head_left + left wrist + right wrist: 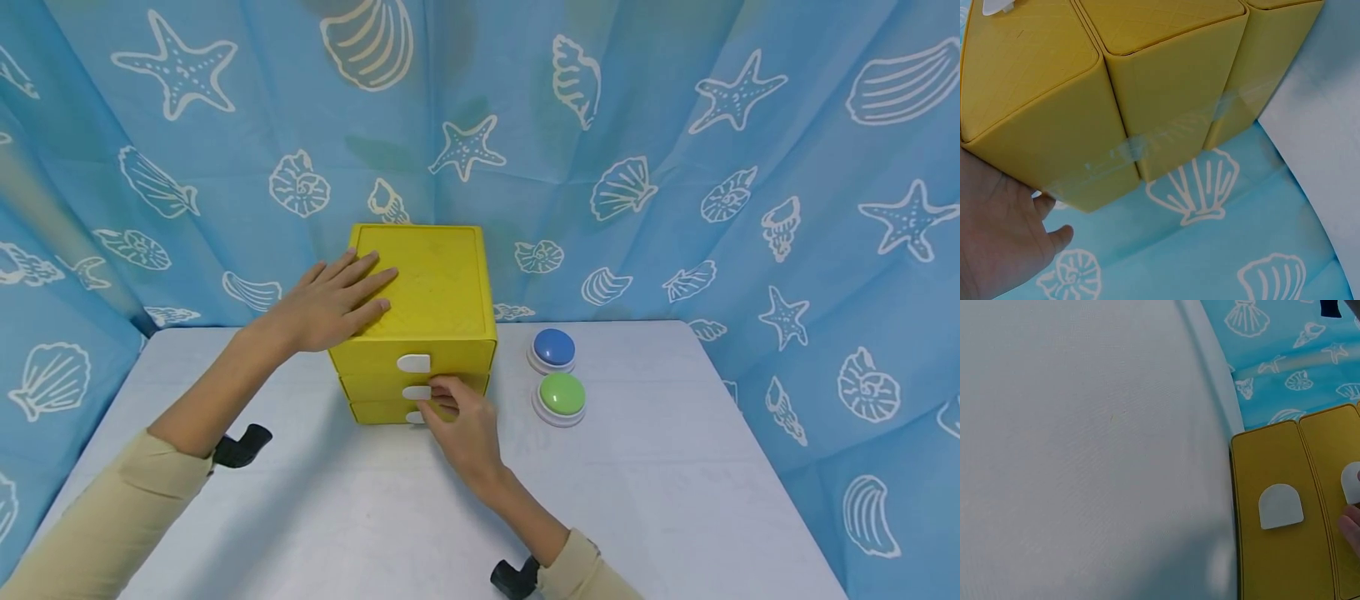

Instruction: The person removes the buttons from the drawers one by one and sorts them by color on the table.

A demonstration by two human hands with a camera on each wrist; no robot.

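Here the yellow drawer box (420, 317) stands toward the far middle of the white tabletop (637, 500), three drawers stacked, each with a white tab. The right hand (461, 425) pinches the middle drawer's tab (416, 392); the left hand (330, 304) lies flat, fingers straight, on the box's top. It looks like light, stiff, smooth plastic, likely to slide unless steadied; the tab is the natural hold. Just right sit a blue button (553, 348) and a green button (562, 395).
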